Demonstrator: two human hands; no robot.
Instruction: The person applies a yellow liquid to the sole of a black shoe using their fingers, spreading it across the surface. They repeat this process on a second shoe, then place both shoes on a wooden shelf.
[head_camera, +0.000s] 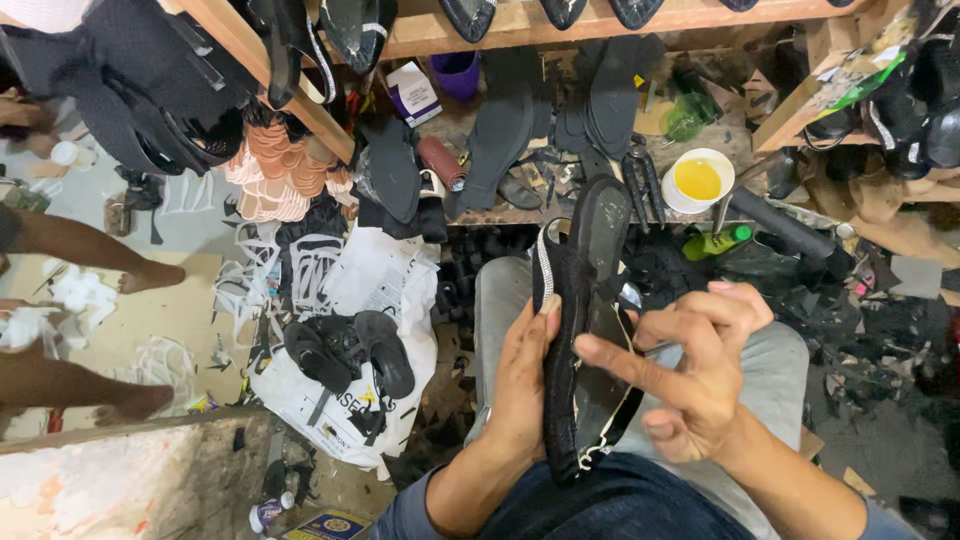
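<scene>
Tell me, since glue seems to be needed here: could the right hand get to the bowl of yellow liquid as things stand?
Probably yes. The right hand is only touching the black sandal that the left hand holds, and the bowl sits uncovered on the bench ahead of it, with nothing tall between.

wooden shelves (300, 95) overhead | cluttered workbench (560, 200) | pale floor (180, 310) (scrap-strewn)
</scene>
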